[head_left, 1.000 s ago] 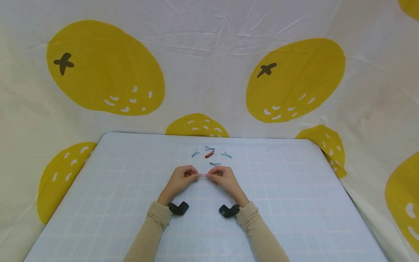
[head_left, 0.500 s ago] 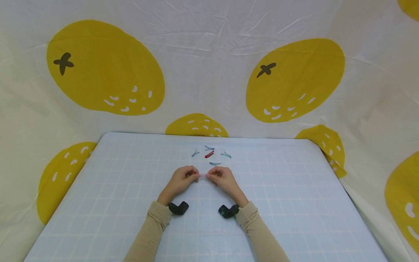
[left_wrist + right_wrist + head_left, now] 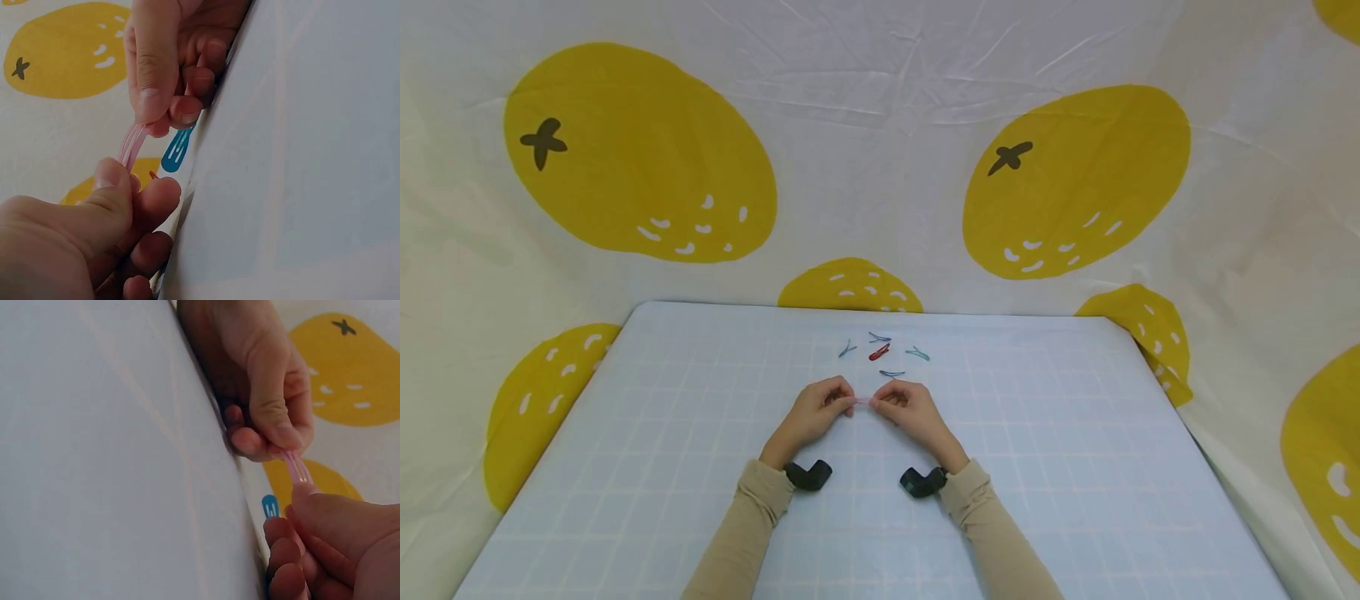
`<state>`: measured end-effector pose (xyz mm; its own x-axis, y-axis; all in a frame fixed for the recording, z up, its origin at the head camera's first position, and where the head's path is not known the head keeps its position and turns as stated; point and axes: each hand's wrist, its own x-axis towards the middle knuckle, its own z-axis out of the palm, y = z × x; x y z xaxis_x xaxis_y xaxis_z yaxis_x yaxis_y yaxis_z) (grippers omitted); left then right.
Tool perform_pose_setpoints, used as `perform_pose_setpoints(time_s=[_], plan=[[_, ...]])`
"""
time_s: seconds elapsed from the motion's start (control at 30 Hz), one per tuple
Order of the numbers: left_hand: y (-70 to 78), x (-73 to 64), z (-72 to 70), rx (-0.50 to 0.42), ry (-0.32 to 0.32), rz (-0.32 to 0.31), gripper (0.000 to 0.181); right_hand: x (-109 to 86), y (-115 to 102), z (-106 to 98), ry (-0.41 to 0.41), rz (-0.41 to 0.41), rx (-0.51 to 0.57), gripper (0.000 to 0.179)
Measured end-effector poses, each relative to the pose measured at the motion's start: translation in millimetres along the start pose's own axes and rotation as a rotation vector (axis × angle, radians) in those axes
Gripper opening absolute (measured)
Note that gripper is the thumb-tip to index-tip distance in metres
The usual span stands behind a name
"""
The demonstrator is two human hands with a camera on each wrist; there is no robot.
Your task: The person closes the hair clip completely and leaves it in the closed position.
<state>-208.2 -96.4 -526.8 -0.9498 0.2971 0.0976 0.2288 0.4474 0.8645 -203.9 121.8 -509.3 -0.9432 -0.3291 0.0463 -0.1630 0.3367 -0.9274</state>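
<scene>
A pink snap hair clip [image 3: 862, 401] is stretched between the two hands above the middle of the table. My left hand [image 3: 816, 412] pinches one end of it between thumb and forefinger. The other end is pinched by my right hand [image 3: 913, 415] in the same way. In the left wrist view the slotted pink hair clip [image 3: 132, 145] shows between the thumbs, its ends covered by fingertips. Just beyond the hands lies a dark blue hair clip [image 3: 892, 373]. A blue hair clip [image 3: 175, 153] also appears behind the fingers in the left wrist view.
Farther back on the pale checked table [image 3: 700, 467] lie a red hair clip [image 3: 879, 352], a teal hair clip [image 3: 917, 354], a blue-grey hair clip [image 3: 847, 348] and another blue hair clip [image 3: 880, 337]. A curtain [image 3: 880, 192] printed with yellow fruit hangs behind the table.
Both hands keep their pinch on the pink hair clip and have shifted only very slightly to the left. The other clips lie where they were.
</scene>
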Motion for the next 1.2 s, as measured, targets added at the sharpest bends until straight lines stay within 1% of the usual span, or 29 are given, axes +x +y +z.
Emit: perform_pose_setpoints(time_s=[0.17, 0.27, 0.47, 0.73, 0.9, 1.07, 1.2], plan=[[0.4, 0.2, -0.3, -0.008, -0.005, -0.016, 0.009, -8.5, -25, -5, -0.029, -0.02, -0.009, 0.013], [0.8, 0.1, -0.2, -0.005, 0.003, -0.012, 0.009, -11.4, -33, -6, -0.024, -0.026, -0.009, 0.011], [0.9, -0.3, 0.0, 0.007, 0.023, 0.01, 0.012, -11.4, -33, -7, -0.028, -0.003, -0.001, 0.011], [4.1, -1.5, 0.6, 0.01, 0.018, -0.012, 0.017, -10.9, -31, -7, -0.028, -0.016, 0.007, 0.01], [4.6, -2.7, 0.5, 0.0, 0.012, 0.017, 0.018, -11.7, -32, -7, -0.021, -0.035, 0.002, 0.01], [4.4, -2.9, 0.6, -0.015, -0.009, 0.044, 0.019, -12.6, -33, -6, -0.001, -0.049, -0.012, 0.009], [5.2, -3.2, 0.8, 0.002, -0.035, 0.029, 0.019, -13.2, -34, -6, 0.007, -0.058, -0.02, 0.009]])
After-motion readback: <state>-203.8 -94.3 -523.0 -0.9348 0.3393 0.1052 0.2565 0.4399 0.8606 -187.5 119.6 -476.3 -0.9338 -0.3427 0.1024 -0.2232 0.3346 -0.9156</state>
